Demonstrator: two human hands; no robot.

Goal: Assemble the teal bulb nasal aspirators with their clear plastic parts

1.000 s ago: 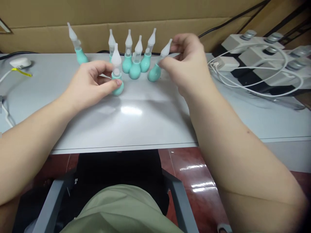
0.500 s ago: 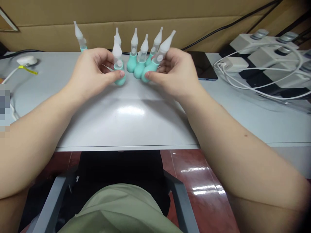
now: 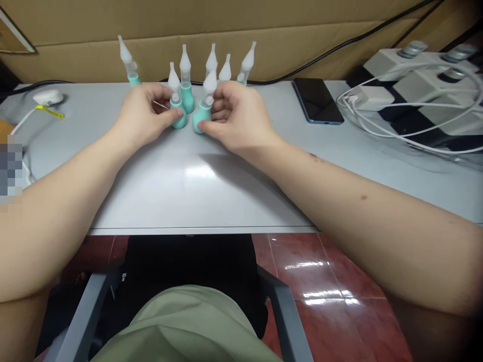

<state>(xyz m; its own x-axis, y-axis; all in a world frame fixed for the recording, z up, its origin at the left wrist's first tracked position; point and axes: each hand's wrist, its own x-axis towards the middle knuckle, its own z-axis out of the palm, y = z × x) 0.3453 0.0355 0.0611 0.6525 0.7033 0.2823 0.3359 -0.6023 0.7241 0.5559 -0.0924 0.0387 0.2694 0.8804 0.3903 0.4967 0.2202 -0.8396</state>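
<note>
In the head view my left hand (image 3: 145,113) is closed on a mint-green nasal aspirator (image 3: 178,118) with a white tapered tip, its thumb against the bulb. My right hand (image 3: 241,115) grips a second nasal aspirator (image 3: 201,119) by its bulb, a short gap away. Between and just behind these two stands another aspirator (image 3: 186,98), upright. Several more are partly hidden by my right hand, among them one with a tip (image 3: 248,60) leaning right. Beyond my left hand a lone aspirator (image 3: 134,79) tilts left, its base hidden.
A black phone (image 3: 317,100) lies on the grey desk (image 3: 158,201) to the right. Farther right are grey-white devices (image 3: 402,68) with metal knobs and a looped white cable (image 3: 407,106). A white plug-like piece (image 3: 48,96) with a yellow tie lies left. Cardboard (image 3: 86,30) lines the back.
My right hand has moved left with its aspirator, which now stands more upright near the left hand's one. The left hand's aspirator has shifted slightly left. The phone is uncovered.
</note>
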